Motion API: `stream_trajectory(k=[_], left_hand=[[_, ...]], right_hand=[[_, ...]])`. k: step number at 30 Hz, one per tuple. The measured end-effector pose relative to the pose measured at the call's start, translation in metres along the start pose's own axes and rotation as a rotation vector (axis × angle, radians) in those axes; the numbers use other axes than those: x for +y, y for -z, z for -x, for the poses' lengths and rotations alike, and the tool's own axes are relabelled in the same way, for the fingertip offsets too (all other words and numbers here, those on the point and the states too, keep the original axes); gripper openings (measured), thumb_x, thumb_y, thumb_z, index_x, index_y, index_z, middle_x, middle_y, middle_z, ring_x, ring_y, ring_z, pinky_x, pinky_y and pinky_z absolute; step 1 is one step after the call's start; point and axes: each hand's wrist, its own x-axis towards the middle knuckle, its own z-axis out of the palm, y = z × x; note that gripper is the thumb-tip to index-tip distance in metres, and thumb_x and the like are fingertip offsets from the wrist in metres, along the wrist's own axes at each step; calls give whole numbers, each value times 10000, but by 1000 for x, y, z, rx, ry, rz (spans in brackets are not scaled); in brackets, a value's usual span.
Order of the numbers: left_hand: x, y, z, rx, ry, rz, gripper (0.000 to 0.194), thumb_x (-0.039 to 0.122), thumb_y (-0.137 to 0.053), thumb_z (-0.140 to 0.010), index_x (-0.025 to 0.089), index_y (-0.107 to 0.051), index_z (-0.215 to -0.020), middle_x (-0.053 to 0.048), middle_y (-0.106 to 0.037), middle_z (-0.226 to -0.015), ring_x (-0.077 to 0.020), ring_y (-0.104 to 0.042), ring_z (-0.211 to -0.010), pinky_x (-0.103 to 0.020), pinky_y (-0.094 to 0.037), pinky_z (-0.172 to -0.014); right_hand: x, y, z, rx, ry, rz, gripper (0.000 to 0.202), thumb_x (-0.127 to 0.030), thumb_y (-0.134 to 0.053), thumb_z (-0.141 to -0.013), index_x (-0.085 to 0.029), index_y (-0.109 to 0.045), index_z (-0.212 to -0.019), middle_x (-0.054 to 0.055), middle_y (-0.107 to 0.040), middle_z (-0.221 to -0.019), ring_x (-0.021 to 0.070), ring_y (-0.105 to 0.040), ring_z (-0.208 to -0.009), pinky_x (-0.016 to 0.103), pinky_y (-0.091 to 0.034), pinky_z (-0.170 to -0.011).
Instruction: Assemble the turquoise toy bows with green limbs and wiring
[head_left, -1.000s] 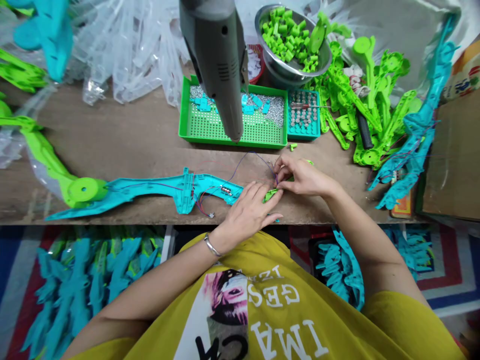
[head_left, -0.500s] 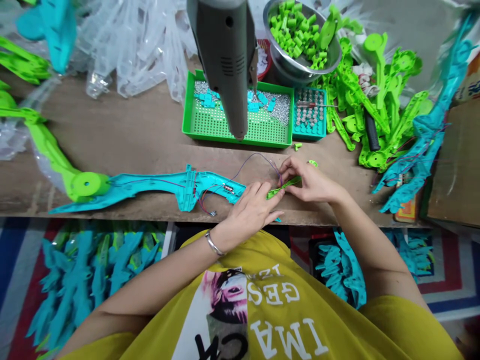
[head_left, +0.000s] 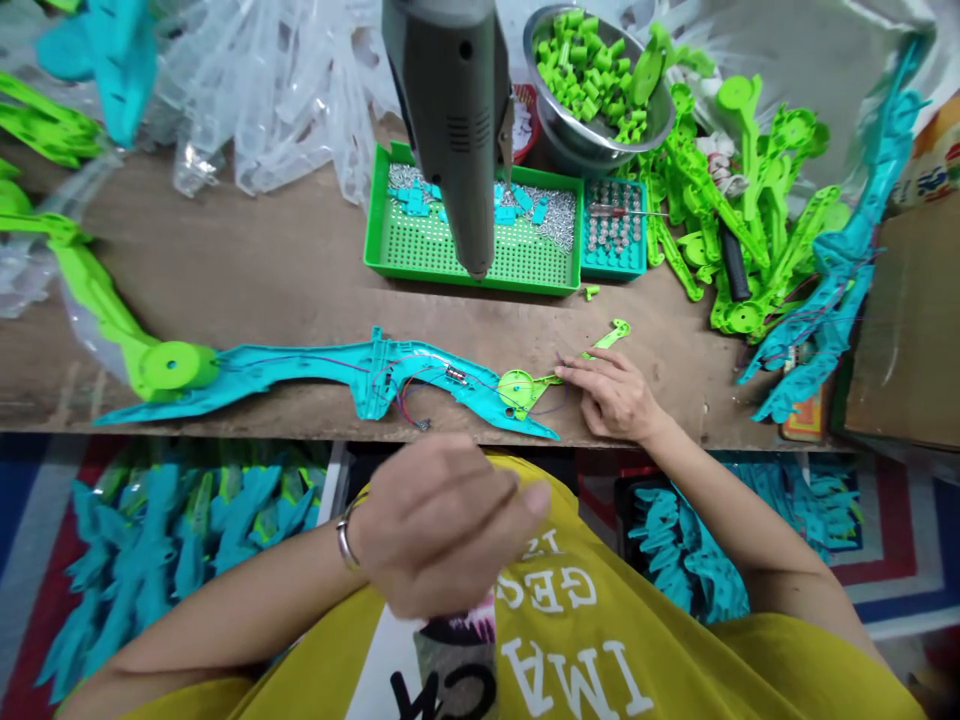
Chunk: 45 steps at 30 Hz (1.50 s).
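A long turquoise plastic piece (head_left: 300,365) lies along the front of the table, with thin wires running over it. At its left end a green arm with a round hub (head_left: 178,368) is joined on; near its right end sits a green disc piece (head_left: 517,392) with an arm reaching up and right. My right hand (head_left: 619,395) is beside that green arm, fingers drawn together at a thin wire; a pinch on it cannot be made out clearly. My left hand (head_left: 450,525) is raised over my shirt, blurred, with its fingers curled and their contents hidden.
Behind lie a green basket (head_left: 375,215) of screws and turquoise bits, a teal tray (head_left: 637,240) and a metal bowl (head_left: 544,120) of green parts. A grey tool (head_left: 457,120) hangs overhead. Green parts (head_left: 757,215) pile up at right; turquoise parts (head_left: 142,550) lie below the table.
My left hand has left the turquoise piece and moved down and toward me. My right hand has shifted slightly right and down, uncovering the green disc piece and its arm.
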Motion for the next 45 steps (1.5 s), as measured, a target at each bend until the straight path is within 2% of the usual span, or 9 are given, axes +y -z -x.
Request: stream_trajectory(k=[4, 8, 13, 18, 23, 29, 38, 42, 45], left_hand=[[3, -7, -44, 241, -72, -266, 102, 148, -582, -968, 216, -577, -1043, -45, -720, -923, -208, -701, -862, -390, -571, -790], [-6, -37, -67, -13, 75, -358, 118, 159, -447, -1036, 170, -560, -1004, -91, -674, -963, -247, -646, -925, -406, -528, -841], [-18, -62, -64, -294, 161, -379, 142, 196, -470, -1037, 150, -598, -994, -99, -658, -968, -275, -618, -954, -402, -506, -837], [-29, -79, -50, -362, 117, -315, 154, 211, -518, -1033, 163, -643, -1111, -87, -665, -1026, -253, -612, -993, -374, -488, -852], [-38, -91, -38, -310, 38, -377, 259, 180, -465, -1049, 159, -673, -1201, -80, -676, -929, -251, -623, -926, -373, -466, -769], [-41, -95, -34, -313, -5, -430, 316, 167, -456, -1048, 143, -655, -1293, -92, -696, -942, -244, -633, -933, -375, -469, -784], [-27, -86, -41, -510, -104, -561, 425, 45, -389, -995, 23, -580, -1374, -201, -698, -1114, -284, -655, -996, -417, -529, -847], [-25, -79, -53, -658, -123, -579, 413, 25, -386, -988, 50, -606, -1337, -232, -619, -1369, -253, -678, -1028, -379, -558, -868], [-25, -76, -61, -738, -93, -551, 411, 80, -395, -1016, 87, -568, -1388, -222, -631, -1343, -240, -682, -1027, -349, -570, -835]], right_hand=[[-15, 9, -7, 111, -282, -156, 415, -246, -566, -929, -262, -502, -1339, 99, -786, -1216, 281, -738, -1154, 551, -542, -1066], [-25, 18, -26, 138, -459, -290, 427, -396, -665, -930, -254, -494, -1295, 86, -806, -1101, 277, -756, -1052, 495, -563, -991], [-18, 23, -34, 145, -438, -302, 458, -296, -706, -857, -246, -509, -1268, 19, -784, -897, 233, -760, -875, 443, -575, -917], [-15, 23, -25, 210, -461, -294, 404, -261, -670, -841, -254, -512, -1212, 3, -754, -865, 205, -726, -811, 412, -582, -857], [-22, 19, -26, 225, -492, -391, 439, -291, -701, -823, -255, -481, -1202, 53, -762, -1027, 198, -705, -847, 401, -572, -831], [-16, 15, -31, 223, -537, -403, 433, -308, -722, -852, -256, -486, -1212, -8, -738, -872, 176, -709, -757, 365, -563, -754], [-2, 19, -14, 329, -546, -236, 348, -285, -743, -846, -236, -570, -1145, 8, -760, -855, 161, -684, -704, 325, -555, -690], [5, 18, -8, 385, -588, -258, 334, -297, -752, -826, -228, -592, -1111, 9, -755, -846, 154, -689, -696, 311, -567, -671], [7, 15, -7, 398, -588, -260, 319, -298, -745, -826, -223, -598, -1099, 11, -749, -833, 154, -696, -686, 312, -582, -667]])
